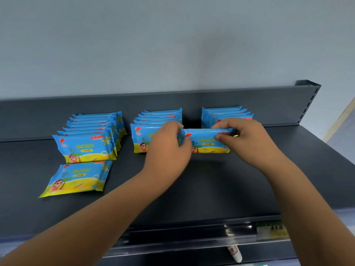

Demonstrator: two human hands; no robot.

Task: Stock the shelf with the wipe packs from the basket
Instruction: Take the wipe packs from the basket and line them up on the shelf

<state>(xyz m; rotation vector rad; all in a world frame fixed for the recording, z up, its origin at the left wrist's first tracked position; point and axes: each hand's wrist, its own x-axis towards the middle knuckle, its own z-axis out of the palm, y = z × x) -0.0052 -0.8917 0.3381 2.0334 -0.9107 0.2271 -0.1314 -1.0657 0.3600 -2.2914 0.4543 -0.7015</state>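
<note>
Three rows of upright blue-and-yellow wipe packs on a dark grey metal shelf [192, 179], all taken relative to the held wipe pack [207, 141]. Just behind and right of it, the right row [226, 114], back against the shelf's rear wall. Just left of it, the middle row [159, 120], front pack partly hidden by the left hand [169, 146]. Well to the left, the left row [90, 131], longest of the three. In front of that row, one fallen pack [76, 178] lying flat, face up, slightly skewed. Open gap between middle and right rows straight behind the held pack; nothing between the pack and the right row's front except the right hand [244, 139].

Matte, bare shelf surface in front of the held pack. Pale blue-grey wall [172, 45] above the rear panel. Slotted upright [307, 104] at the far right end. Along the near edge, a price rail [211, 239] with a blurred label [270, 229] and a small white tag [234, 252] hanging below.

Held pack upright on its long lower edge, touching the shelf, printed face toward the camera, long axis running left to right, parallel to the rear wall. Left hand clamped on its left end, right hand pinching its top right corner, thumb on the front face.
</note>
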